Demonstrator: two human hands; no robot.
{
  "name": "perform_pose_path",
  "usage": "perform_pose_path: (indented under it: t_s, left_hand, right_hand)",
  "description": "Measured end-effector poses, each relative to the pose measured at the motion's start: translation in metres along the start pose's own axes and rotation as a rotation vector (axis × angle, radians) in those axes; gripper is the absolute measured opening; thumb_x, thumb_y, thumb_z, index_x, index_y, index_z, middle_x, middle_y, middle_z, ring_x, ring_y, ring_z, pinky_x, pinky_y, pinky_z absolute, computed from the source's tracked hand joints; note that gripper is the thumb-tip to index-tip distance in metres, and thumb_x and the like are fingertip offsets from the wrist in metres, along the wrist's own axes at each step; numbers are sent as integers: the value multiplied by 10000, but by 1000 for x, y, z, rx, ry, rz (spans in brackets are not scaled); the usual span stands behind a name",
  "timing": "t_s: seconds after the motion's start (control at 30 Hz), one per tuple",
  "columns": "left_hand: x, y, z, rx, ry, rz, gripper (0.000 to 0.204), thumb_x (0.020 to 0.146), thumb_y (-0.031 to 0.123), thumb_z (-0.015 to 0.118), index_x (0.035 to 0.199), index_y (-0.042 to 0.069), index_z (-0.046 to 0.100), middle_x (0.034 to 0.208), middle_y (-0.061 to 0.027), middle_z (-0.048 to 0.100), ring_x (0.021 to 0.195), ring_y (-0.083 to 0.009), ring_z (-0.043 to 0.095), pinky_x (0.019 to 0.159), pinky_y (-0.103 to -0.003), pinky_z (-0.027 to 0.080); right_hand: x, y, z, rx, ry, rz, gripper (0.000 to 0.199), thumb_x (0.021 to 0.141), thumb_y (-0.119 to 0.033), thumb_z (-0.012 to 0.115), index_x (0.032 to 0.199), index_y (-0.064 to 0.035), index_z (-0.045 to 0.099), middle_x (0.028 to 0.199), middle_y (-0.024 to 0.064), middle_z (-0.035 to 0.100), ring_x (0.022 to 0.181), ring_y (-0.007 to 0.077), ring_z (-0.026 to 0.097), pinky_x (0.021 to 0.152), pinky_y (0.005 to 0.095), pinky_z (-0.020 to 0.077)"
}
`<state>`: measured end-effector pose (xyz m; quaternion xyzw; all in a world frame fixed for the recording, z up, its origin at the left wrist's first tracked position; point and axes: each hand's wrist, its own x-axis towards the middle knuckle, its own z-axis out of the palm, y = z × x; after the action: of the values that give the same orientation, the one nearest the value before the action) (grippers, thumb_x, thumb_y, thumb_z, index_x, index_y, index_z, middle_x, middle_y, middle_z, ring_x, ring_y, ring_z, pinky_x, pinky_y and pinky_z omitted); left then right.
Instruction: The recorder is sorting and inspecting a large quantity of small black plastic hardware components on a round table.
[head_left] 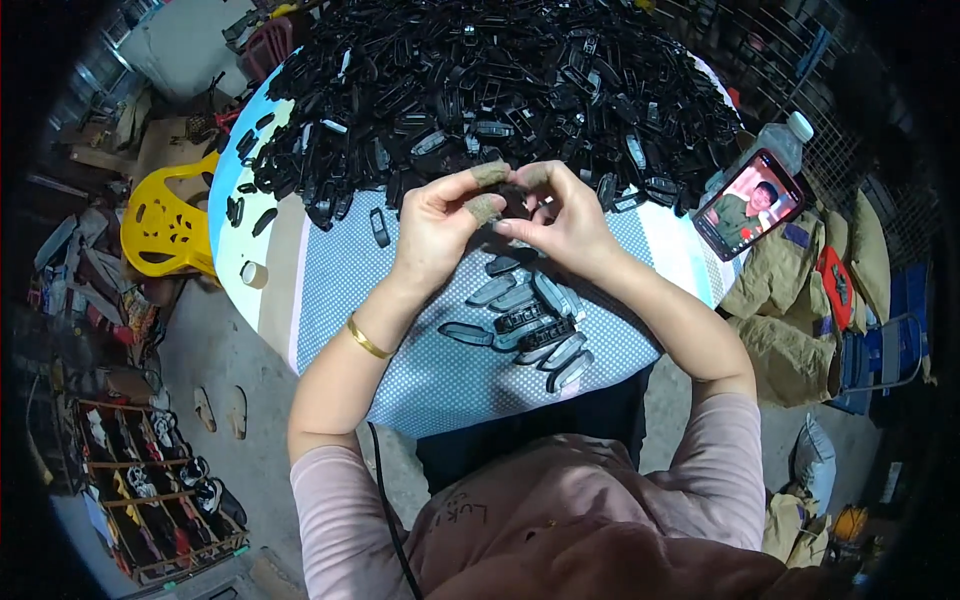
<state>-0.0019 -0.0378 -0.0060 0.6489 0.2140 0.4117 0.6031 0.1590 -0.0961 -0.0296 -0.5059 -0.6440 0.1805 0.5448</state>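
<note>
Cluttered room with a bare floor, table (340, 280) with rounded sides under a patterned cloth. Left hand (435, 215) and right hand (572, 215) meet over the table's middle, fingertips together. Grip: both pinched closed on a small dark piece (516, 205), mostly hidden by the fingers, exact shape can't be told. Tan wraps (490, 173) on left thumb and index, also on right index; gold bracelet (368, 338) on left wrist.

Just below the hands, toward the table's near edge: loose cluster of grey-and-black oval casings (515, 297), some overlapping, a couple of black slotted pieces (520, 318) among them. Single casing (378, 227) lies flat beside the left hand. Big heap of black casings (480, 90) covers the table's far half.

Left edge: small white round item (254, 274). Right edge: lit phone (750, 205), tilted, in front of a clear bottle (780, 145). Beyond left edge, yellow plastic seat (170, 218), sandals (237, 412), shoe rack (160, 480); beyond right edge, brown sacks (785, 350).
</note>
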Motion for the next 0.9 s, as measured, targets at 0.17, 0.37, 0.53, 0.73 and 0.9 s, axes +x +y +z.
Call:
perform_pose_path:
  t_s: [0.17,0.37,0.53,0.73,0.9]
  left_hand:
    - [-1,3,-2,33,-105,1,278,786,-52,577,1061,-30,609,1021,-108,640,950,-162,597,858,-284,474]
    - [-1,2,1,75,-77,21,314,785,-50,585,1098,-38,581,1028,-116,637,940,-156,599,841,-268,480]
    - [-1,11,8,-62,-124,-86,507,766,-40,618,1241,-47,442,1026,-129,634,950,-157,596,817,-248,488]
    - [-13,9,20,506,-232,230,574,682,12,708,1209,-49,489,1018,-123,642,947,-174,615,805,-282,493]
    - [-12,8,23,584,-215,274,578,659,39,719,1191,-44,507,994,-129,652,907,-180,633,807,-276,488]
  right_hand:
    - [-3,-5,-8,-91,-227,-1,259,759,-195,705,858,15,591,717,61,560,614,113,516,507,261,412]
    - [3,-5,-12,-220,-183,-148,272,720,-171,731,863,26,612,689,111,581,577,145,547,512,268,424]
    - [29,12,-68,194,-21,253,276,860,-275,599,973,-27,649,794,20,638,631,67,552,574,200,462]
    - [26,26,-77,-487,-288,-41,175,773,-173,645,840,-12,653,709,98,618,626,200,595,580,321,470]
    - [10,19,-48,-835,-294,-91,199,734,-243,665,828,-68,669,733,107,559,671,290,591,599,390,476]
